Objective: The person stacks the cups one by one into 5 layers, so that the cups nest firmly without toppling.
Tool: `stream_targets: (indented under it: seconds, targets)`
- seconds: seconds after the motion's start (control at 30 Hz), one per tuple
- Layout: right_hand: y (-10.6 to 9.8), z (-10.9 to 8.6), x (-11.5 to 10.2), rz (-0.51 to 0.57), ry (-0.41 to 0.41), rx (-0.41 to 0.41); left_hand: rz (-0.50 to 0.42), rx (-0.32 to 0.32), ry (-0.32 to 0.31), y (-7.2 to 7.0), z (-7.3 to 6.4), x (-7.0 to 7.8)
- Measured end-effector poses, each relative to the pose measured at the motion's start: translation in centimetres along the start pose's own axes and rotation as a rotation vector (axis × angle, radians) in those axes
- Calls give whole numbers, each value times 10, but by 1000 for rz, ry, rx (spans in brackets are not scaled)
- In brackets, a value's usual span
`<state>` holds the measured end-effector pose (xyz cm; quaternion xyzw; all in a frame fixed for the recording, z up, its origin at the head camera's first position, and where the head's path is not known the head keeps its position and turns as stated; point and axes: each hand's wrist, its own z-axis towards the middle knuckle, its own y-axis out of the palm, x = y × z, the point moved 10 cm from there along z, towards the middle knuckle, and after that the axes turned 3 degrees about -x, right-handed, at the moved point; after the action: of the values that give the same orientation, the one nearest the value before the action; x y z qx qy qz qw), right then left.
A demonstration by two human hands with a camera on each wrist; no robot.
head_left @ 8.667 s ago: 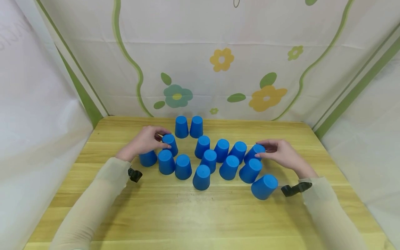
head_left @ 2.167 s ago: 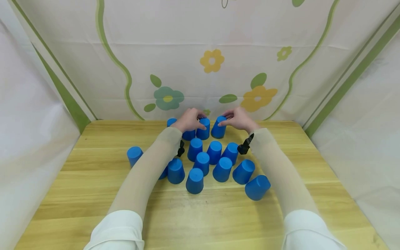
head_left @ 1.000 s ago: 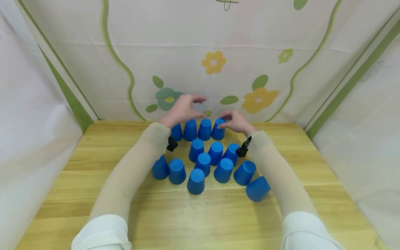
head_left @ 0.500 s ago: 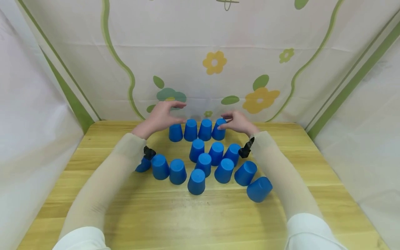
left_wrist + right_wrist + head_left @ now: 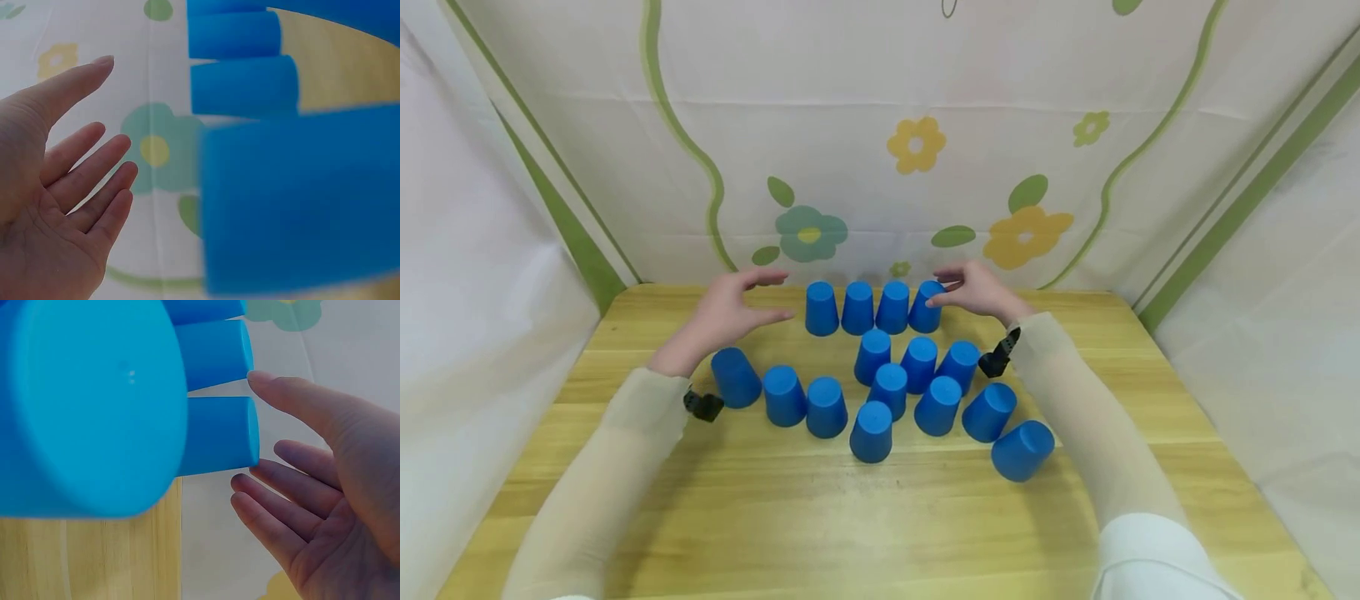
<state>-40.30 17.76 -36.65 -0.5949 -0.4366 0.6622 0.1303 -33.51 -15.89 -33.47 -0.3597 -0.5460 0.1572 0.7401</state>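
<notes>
Blue cups [image 5: 858, 310], four: standing in row near the table's [image 5: 865, 533] 12 o'clock edge, closed ends up, seemingly for stability. Left hand [image 5: 726, 308], 10 o'clock: fingers gaping, holding nothing. Right hand [image 5: 976, 289], 1 o'clock: fingers flanking end cup [image 5: 923, 314], perhaps steadying; grip unclear.

Left grip [image 5: 721, 310] and right grip [image 5: 976, 292] both hover, loosely spread.

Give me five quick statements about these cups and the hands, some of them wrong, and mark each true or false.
1. Four blue cups form the back row. True.
2. The left hand grips a cup. False: it is empty, apart from the back row.
3. The right hand is at the back row's rightmost cup. True.
4. The cups stand mouth up. False: their closed bases face up.
5. The back row's cups are nested. False: they stand side by side.
</notes>
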Motion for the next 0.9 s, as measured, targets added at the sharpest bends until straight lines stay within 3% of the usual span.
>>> stream_targets:
  seconds: [0.23,0.4,0.67,0.9]
  targets:
    - [-8,-8,5,16,4,4,-7,28,-58,-6,-39,-32]
    - [-17,-17,6,25,12,31,-26,8,-62,-3,-59,-43]
    - [-34,-37,1,24,-26,63,-64,-31,-80,4,-76,-50]
    - [-43,-58,-3,29,-53,64,-43,-37,-120,8,-84,-61]
